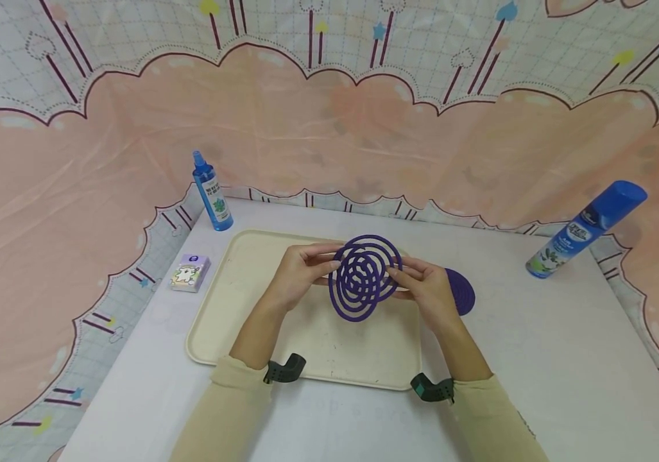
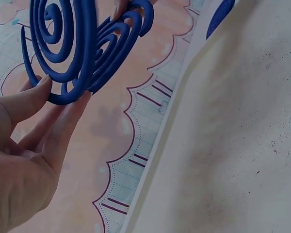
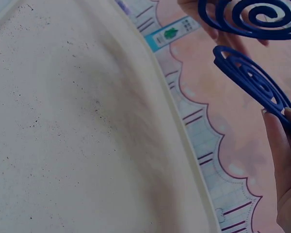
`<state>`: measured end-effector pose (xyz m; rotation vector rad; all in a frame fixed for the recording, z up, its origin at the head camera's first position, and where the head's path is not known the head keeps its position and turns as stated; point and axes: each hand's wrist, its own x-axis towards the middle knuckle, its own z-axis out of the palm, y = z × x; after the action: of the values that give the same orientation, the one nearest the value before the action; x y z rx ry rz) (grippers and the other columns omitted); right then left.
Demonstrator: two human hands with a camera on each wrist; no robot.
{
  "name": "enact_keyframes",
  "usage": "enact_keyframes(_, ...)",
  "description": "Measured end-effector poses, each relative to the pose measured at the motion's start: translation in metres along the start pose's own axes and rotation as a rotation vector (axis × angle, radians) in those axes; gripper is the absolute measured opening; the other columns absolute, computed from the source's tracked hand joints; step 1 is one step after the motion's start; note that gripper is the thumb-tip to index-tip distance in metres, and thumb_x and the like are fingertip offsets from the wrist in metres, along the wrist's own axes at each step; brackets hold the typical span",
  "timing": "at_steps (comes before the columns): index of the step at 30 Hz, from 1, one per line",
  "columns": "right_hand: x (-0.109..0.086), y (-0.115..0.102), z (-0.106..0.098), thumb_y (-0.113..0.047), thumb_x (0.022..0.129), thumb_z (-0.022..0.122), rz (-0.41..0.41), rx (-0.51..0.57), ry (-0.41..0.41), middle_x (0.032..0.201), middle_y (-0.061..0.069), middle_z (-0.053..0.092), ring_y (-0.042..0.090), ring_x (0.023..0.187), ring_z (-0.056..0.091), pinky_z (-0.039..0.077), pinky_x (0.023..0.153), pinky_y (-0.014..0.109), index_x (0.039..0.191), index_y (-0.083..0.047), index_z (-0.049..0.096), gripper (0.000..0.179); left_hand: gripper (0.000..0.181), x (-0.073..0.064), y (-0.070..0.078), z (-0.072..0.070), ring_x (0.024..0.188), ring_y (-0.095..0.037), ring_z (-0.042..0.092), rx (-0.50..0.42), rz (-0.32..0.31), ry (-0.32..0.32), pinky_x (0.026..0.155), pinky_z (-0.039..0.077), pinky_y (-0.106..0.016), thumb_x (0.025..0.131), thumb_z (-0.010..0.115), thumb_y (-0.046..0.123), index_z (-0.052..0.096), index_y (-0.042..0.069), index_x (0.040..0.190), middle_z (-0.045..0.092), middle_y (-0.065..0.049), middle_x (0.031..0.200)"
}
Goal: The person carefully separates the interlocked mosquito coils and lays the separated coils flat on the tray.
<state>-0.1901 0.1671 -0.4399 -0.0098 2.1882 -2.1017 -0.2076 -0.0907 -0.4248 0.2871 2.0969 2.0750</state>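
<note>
At the bottom of the head view, tan sleeves (image 1: pixel 222 417) end at dark wrist devices (image 1: pixel 433 389). Both hands are raised mid-frame. The left hand (image 1: pixel 294 276) pinches the rim of the left coil (image 2: pixel 65 76) between thumb and fingers; the right hand (image 1: pixel 433 295) pinches the right coil (image 3: pixel 232 72) likewise. These rim grips probably spare the thin, brittle-looking rings and keep the two spirals from tangling.

Both mosquito coils are matte purple-blue, with loose turns and open gaps winding in to the centre. In the head view they overlap, the left one lower, the right one higher; the right-wrist view shows a gap between them. Neither shows a clear break.

Below lies a cream tray (image 1: pixel 352 362), dark specks (image 3: pixel 97 109) scattered on it; it likely sits there to catch crumbs. Just right of centre, partly behind the right hand, a tightly wound purple disc (image 1: pixel 464 292) lies on the white table (image 1: pixel 537 366), perhaps kept within reach. A small printed box (image 1: pixel 189 273) lies left of the tray.

Farther off, a blue spray bottle (image 1: pixel 212 196) stands upper left and a blue aerosol can (image 1: pixel 577 234) at right, presumably set aside. A peach patterned cloth (image 1: pixel 283 128) hangs behind.
</note>
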Motion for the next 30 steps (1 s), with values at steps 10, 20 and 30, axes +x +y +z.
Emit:
enact_keyframes(10, 0.002, 0.003, -0.003, -0.008, 0.097, 0.068, 0.005, -0.014, 0.039, 0.094, -0.018, 0.077, 0.002, 0.085, 0.075, 0.064, 0.073, 0.027, 0.135, 0.006, 0.059, 0.041, 0.039, -0.003, 0.002, -0.009, 0.105, -0.015, 0.073, -0.015, -0.022, 0.041, 0.077, 0.065, -0.030, 0.096, 0.067, 0.000, 0.066, 0.005, 0.134, 0.066, -0.021, 0.137)
enact_keyframes(20, 0.004, 0.001, -0.013, -0.010, 0.098, 0.068, 0.014, -0.002, 0.083, 0.094, -0.019, 0.076, -0.001, 0.084, 0.074, 0.063, 0.073, 0.023, 0.139, 0.006, 0.056, 0.046, 0.037, -0.010, 0.003, -0.035, 0.095, -0.007, 0.074, 0.020, -0.023, 0.118, 0.075, 0.064, -0.027, 0.096, 0.067, 0.001, 0.066, 0.003, 0.133, 0.067, -0.022, 0.132)
enact_keyframes(30, 0.014, 0.003, -0.025, -0.010, 0.097, 0.069, 0.023, 0.020, 0.056, 0.091, -0.016, 0.076, 0.001, 0.085, 0.075, 0.063, 0.073, 0.024, 0.148, -0.001, 0.048, 0.056, 0.040, -0.013, -0.003, -0.072, 0.095, -0.003, 0.072, 0.046, -0.050, 0.282, 0.078, 0.063, -0.025, 0.098, 0.066, 0.006, 0.063, 0.008, 0.138, 0.065, -0.015, 0.128)
